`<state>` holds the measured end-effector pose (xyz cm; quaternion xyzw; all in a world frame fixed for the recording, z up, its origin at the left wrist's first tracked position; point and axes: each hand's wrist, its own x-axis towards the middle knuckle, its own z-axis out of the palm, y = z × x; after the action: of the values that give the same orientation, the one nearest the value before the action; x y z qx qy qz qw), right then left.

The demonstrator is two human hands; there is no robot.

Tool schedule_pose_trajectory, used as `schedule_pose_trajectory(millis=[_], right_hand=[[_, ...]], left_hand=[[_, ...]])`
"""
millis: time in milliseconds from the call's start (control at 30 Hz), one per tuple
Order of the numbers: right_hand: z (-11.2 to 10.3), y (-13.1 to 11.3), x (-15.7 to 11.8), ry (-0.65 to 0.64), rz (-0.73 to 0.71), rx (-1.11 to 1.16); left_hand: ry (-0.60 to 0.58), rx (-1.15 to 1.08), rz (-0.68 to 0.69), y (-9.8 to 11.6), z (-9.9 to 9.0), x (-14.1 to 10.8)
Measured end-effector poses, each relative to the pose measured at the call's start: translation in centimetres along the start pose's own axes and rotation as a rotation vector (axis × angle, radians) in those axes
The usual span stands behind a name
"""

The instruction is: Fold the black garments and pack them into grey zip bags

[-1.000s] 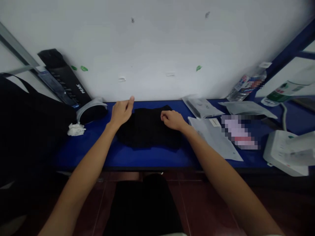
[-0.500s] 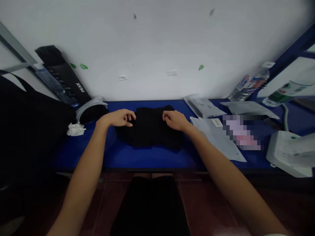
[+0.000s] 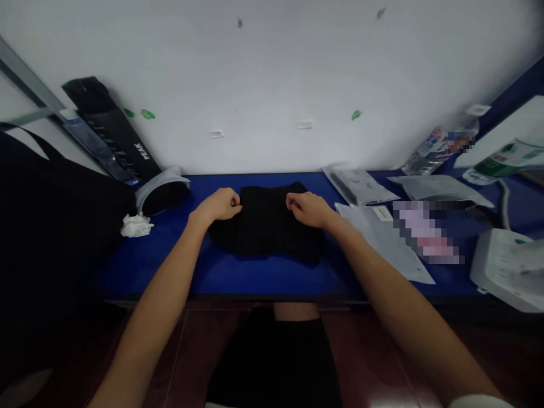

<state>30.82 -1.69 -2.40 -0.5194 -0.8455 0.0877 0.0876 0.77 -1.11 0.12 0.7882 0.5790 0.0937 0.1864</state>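
A folded black piece of cloth [image 3: 267, 226], perhaps a garment, lies on the blue tabletop [image 3: 255, 280] in front of me. At its upper left edge is my left hand [image 3: 223, 204], fingers curled in and thumb close to them, pinching the fabric. My right hand [image 3: 312, 208] is closed on the upper right part of the cloth, its fingertips bent down into the fabric. Black on black hides the folds, so the exact kind of garment does not show.
Crumpled white tissue [image 3: 136, 225] and an open clear-edged pouch [image 3: 164, 190] lie left, near a black PEAK umbrella-like tube [image 3: 123, 136] and a black bag [image 3: 51, 238]. Right are plastic packets [image 3: 361, 187], a flat translucent bag [image 3: 386, 243], bottles [image 3: 442, 141] and a white device [image 3: 508, 266].
My left hand has moved slightly right and its loosely spread fingers have closed at the cloth's edge. My right hand stays closed on the cloth. The view has shifted slightly.
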Motion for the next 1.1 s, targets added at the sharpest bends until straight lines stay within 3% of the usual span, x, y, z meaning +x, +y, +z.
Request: schedule_pose_trajectory(millis=[100,267,333,400,467,533,700,800,1100], right_hand=[[0.0,0.0,0.0,-0.006,0.0,0.005],[0.2,-0.2,-0.2,0.055,0.007,-0.002],[0.3,-0.3,-0.3,0.136,0.005,0.004],[0.6,-0.2,-0.3,0.201,-0.021,-0.004],[1.0,0.1,-0.3,0.196,-0.055,-0.024],[1.4,0.5,-0.2,0.144,-0.064,-0.039],[2.1,0.8,-0.2,0.083,-0.031,-0.019],[2.3,0.6,-0.2,0.088,-0.016,-0.024],[2.6,-0.1,-0.3,0.079,0.003,-0.091]], left_hand=[[0.013,0.029,-0.063,0.3,0.4,0.1],[0.138,0.152,0.112,1.1,1.0,-0.2],[0.078,0.201,0.132,1.4,1.1,-0.6],[-0.055,0.222,0.103,1.6,1.0,-1.0],[-0.171,0.228,0.062,1.6,0.8,-1.3],[-0.193,0.229,0.032,1.5,0.7,-1.4],[0.055,0.186,0.049,1.7,1.2,-0.9],[0.199,0.079,-0.008,1.8,2.1,-0.3],[0.309,0.085,-0.029,1.7,3.7,0.7]])
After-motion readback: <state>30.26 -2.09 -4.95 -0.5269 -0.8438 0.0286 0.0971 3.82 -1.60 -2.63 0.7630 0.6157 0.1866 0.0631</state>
